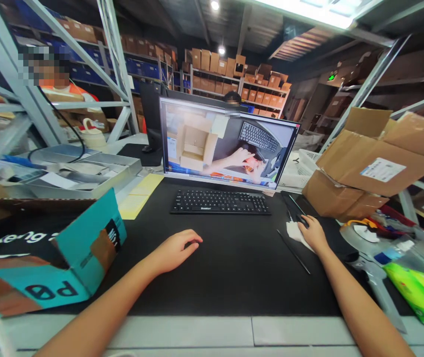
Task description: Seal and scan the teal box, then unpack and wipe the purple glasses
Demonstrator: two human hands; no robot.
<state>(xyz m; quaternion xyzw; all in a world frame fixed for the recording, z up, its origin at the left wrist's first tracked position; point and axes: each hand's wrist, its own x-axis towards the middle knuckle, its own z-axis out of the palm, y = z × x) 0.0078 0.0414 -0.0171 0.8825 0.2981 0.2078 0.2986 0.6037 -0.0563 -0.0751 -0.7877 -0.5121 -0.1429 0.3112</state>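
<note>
My left hand [178, 250] rests on the black desk mat [234, 277], holding nothing, its thumb apart from its loosely bent fingers. On the right, my right hand [314, 234] lies over a black computer mouse [303, 221], which it mostly covers. A crumpled white tissue or paper [295, 231] sits beside and partly under that hand. Nearby lies a thin black stick-like tool [294, 253]. The black keyboard [219, 202] stands in front of the monitor [230, 144], whose screen displays hands, an open carton and a keyboard.
A teal box [89, 253] holding dark contents stands at left, with yellow papers [141, 196] behind. Two cartons [375, 158] are stacked at right. A grey handheld scanner [379, 287] and a green packet [420, 292] lie near the right edge. A person [63, 91] is behind the left frame.
</note>
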